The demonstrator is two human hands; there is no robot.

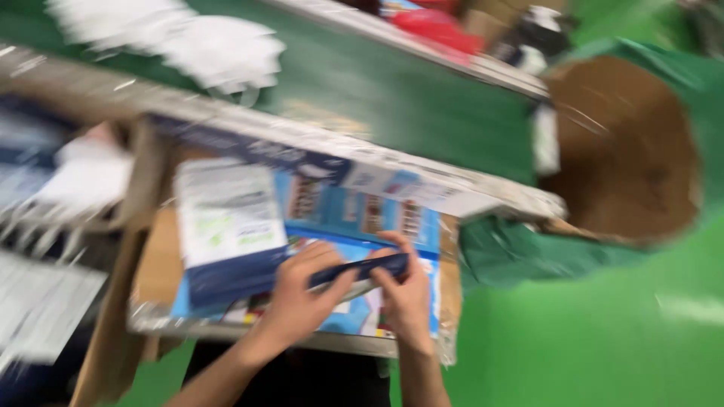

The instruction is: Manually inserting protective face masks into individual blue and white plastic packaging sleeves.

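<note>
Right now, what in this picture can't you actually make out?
Head view:
- Print on the flat blue packs: motion blur smears it.
- Dark blue strip held by left hand and right hand: its kind is blurred.
- Brown sack contents: too blurred.
- White heap: blurred, partly cut off by the top edge.

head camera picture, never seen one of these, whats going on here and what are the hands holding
This is one picture from a camera worn on a person's head, looking down at that person's own two bare hands; there is no machine. It is blurred by motion, so fine detail is lost. The left hand and the right hand together grip a slim dark blue flat strip-shaped item, one hand at each end. Under them lies an open brown cardboard box holding blue printed flat packages and a white and dark blue packet. Beyond the box runs a dark green belt-like surface with white crumpled material on it. To the right a green bag with a brown inside stands on a bright green floor.
</note>
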